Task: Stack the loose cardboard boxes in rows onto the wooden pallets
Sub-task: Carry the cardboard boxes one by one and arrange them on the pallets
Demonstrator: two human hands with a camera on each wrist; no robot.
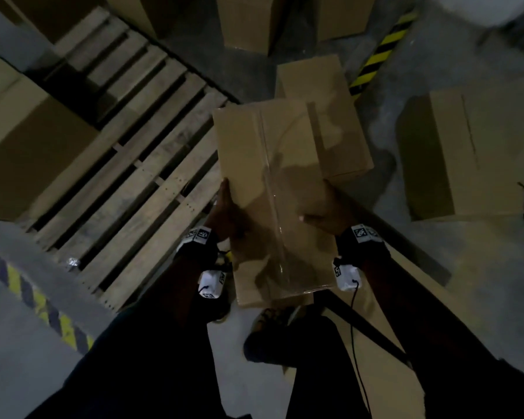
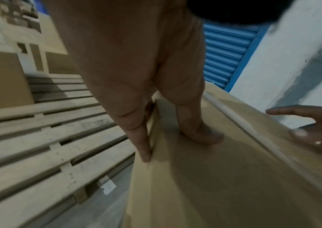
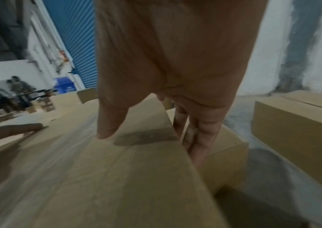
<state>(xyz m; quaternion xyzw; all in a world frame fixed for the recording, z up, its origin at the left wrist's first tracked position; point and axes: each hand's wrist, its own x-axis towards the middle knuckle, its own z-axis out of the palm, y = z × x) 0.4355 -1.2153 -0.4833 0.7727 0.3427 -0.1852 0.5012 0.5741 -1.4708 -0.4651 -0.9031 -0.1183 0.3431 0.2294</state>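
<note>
**A:** ok so what's on screen, biggest stuff first?

**B:** Grey floor (image 1: 330,382) with a yellow-black stripe (image 1: 381,49) up top. Big wooden pallet (image 1: 139,176) takes up the left side, slats mostly bare, with brown boxes sitting along its far-left edge (image 1: 22,131). Loose boxes lie on the floor: one off to the right (image 1: 466,158), a couple more at the top (image 1: 248,22).

**A:** and the one being carried?

**B:** Held box (image 1: 273,192) is up in the air in front of the person, taped seam running down the top. It's just right of the pallet's near corner, not on it. Another box (image 1: 324,95) lies on the floor beyond it, partly hidden.

**A:** hands?

**B:** Left hand (image 1: 224,213) clamps the left edge: thumb on top, fingers (image 2: 142,148) flat down the side. Right hand (image 1: 327,207) does the same on the right edge, thumb (image 3: 107,123) on the lid, fingers (image 3: 197,138) down the side wall. Both are gripping that one box.

**A:** background?

**B:** Blue shutter (image 3: 72,38) and a blue bin (image 3: 64,84), pretty blurry.
</note>
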